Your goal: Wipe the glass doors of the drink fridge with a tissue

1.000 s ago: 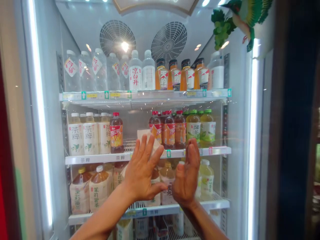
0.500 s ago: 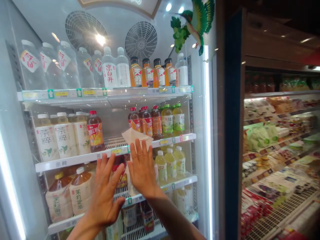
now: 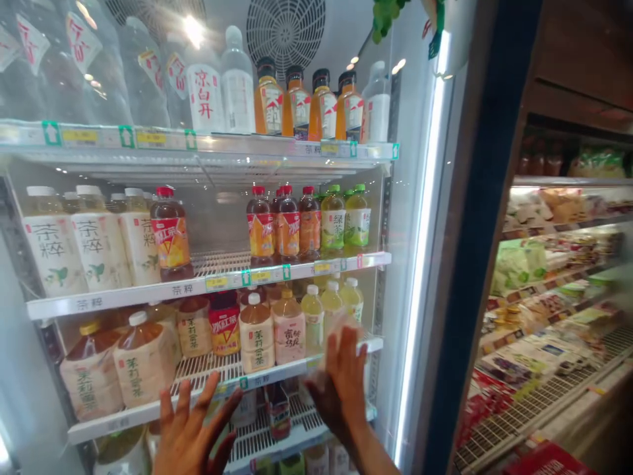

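Note:
My right hand (image 3: 340,386) presses a pale, blurred cloth (image 3: 342,323) against the glass door of a drinks fridge (image 3: 420,198), low on the door near its right edge. The cloth sticks out above my fingertips. My left hand (image 3: 190,429) lies flat on the same glass at the bottom, fingers spread, holding nothing. Behind the glass at hand height stands a shelf of tea bottles (image 3: 257,333).
The fridge holds water and orange drinks (image 3: 297,99) on the top shelf and red-capped and green-capped bottles (image 3: 301,221) on the middle one. A dark door frame (image 3: 475,231) runs down the right. Beyond it is an open chiller with packaged food (image 3: 558,297).
Both hands slid down the glass. The right hand carried the cloth from the middle shelf's level down and to the right. My view turned right and lower.

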Tool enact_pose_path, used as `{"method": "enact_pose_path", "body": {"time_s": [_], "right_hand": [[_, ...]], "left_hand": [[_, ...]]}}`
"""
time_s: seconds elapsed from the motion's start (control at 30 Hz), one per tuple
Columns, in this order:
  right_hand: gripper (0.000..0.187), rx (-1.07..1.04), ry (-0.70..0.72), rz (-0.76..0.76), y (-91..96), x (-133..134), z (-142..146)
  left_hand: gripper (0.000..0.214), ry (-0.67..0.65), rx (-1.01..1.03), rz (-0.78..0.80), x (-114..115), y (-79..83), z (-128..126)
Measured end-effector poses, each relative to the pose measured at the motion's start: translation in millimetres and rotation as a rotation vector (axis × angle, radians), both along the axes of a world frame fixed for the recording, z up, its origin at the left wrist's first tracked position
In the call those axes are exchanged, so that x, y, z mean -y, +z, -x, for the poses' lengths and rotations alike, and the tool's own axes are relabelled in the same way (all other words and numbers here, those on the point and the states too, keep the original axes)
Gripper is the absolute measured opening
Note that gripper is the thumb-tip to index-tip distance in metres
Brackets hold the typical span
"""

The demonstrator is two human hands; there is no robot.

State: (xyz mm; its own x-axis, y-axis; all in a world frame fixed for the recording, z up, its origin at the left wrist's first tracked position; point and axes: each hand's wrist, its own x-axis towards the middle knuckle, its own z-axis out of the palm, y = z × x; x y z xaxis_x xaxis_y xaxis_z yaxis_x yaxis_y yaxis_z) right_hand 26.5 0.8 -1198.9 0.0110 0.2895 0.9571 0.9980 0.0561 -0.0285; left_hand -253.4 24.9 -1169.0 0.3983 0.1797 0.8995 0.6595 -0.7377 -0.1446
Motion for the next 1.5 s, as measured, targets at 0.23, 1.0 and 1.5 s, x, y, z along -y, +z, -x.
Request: {"method": "enact_pose_path", "body": {"time_s": [0.23, 1.0, 1.5], "right_hand": [[0.067, -0.063, 0.145, -0.156, 12.9, -12, -29], [0.101, 0.811, 0.311, 0.1, -160.2, -19, 85], [0.077, 0.374, 0.237, 0.148, -250.4, -11, 168]], "left_hand": [[0.066, 0.071, -0.007, -0.081, 2, -56.2, 9], [0.07, 0.283, 0.065, -0.188, -33, -223.8, 59], [0.067, 0.24, 0.124, -0.076, -15, -326.8, 74]]}}
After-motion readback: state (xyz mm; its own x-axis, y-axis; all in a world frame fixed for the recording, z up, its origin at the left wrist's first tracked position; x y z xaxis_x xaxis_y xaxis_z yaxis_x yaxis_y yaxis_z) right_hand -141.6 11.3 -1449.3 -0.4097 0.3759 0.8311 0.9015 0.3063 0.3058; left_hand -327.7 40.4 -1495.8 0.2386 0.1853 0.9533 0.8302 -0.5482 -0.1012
